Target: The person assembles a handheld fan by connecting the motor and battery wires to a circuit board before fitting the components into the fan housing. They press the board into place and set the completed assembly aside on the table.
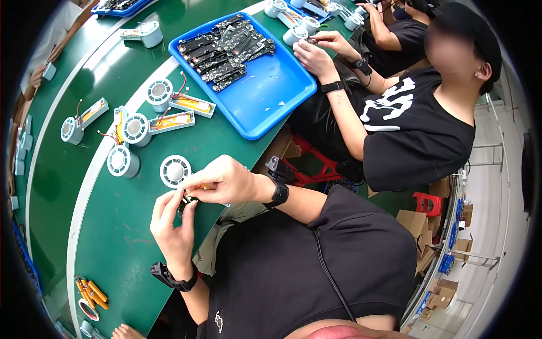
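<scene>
Close to the table's near edge, my left hand (174, 229) pinches a small dark circuit board (184, 205) between thumb and fingers. My right hand (226, 179) meets it from the right, its thumb and fingertips pressed together at the board's upper end. What those fingertips grip is too small and covered to make out. A bit of yellow shows under the right hand. Just beyond both hands lies a round, light-grey fan-like housing (175, 171) with a slotted rim; its handle part is hidden by my right hand.
Several similar housings (136, 129) with open handles, yellow insides and red wires lie farther left. A blue tray (282, 99) holds stacked circuit boards (223, 51). Orange-handled tools (93, 292) and a tape roll (88, 309) lie lower left. A co-worker (418, 107) sits at right.
</scene>
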### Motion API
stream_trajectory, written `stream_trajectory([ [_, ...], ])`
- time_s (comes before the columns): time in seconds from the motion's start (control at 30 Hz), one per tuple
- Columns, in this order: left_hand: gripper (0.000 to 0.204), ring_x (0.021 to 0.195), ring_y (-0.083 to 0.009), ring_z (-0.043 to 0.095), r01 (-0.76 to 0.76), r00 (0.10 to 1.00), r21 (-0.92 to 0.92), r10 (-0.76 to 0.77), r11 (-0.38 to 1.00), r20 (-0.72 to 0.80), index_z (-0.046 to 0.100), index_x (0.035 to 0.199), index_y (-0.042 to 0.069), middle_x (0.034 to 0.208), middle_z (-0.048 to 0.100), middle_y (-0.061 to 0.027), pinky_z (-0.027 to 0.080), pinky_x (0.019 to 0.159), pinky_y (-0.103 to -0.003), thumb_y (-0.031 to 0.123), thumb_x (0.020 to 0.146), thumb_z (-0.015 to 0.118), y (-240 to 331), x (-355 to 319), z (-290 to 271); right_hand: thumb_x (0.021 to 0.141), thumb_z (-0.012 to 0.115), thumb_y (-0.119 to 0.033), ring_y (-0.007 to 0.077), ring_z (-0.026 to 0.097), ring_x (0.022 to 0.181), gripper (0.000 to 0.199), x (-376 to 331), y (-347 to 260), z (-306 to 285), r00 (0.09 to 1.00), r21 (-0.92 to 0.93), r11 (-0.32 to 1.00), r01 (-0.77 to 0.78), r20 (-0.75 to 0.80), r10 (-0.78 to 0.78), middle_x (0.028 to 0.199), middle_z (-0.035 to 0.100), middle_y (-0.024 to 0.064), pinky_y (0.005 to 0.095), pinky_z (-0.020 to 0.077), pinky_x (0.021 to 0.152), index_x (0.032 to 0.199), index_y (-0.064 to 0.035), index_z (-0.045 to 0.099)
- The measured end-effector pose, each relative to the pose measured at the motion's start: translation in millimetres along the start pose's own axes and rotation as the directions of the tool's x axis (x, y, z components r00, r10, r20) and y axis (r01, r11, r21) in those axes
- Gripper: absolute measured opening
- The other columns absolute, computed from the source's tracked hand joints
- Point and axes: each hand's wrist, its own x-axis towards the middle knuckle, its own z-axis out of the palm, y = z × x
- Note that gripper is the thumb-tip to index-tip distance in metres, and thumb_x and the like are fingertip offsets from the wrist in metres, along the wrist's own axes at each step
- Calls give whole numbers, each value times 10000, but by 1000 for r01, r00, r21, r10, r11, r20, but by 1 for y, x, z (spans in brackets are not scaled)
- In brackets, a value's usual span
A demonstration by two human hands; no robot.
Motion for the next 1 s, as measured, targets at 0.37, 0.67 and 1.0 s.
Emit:
stream_trajectory([
  [0.37, 393, 848, -248, 705, -92, 978, 209, 128, 974, -164, 738, 1170, 9, 1039, 704, -116, 570, 715, -332, -49, 788, 815, -4, -9, 19, 865, 756, -68, 66, 613, 579, 321, -2, -15, 0, 957, 108, 951, -288, 4, 290, 831, 770, 114, 246, 507, 559, 1181, -16, 742],
  [0.67, 362, 845, -261, 719, -106, 961, 237, 160, 966, -224, 754, 1130, 17, 1027, 723, -126, 584, 699, -340, -43, 779, 822, -7, -9, 26, 877, 770, -20, -20, 441, 587, 365, -3, -25, 13, 945, 93, 953, -289, -130, 300, 891, 780, 40, 184, 394, 518, 1238, 7, 716],
  [1.0, 373, 855, -272, 723, -117, 962, 225, 167, 967, -217, 737, 1131, 19, 1008, 719, -113, 599, 710, -353, -28, 771, 822, -3, -3, 21, 868, 779, 1, -5, 456, 616, 469, 3, -22, 5, 924, 227, 898, -377, 19, 383, 941, 757, 31, 177, 377, 545, 1322, -21, 662],
])
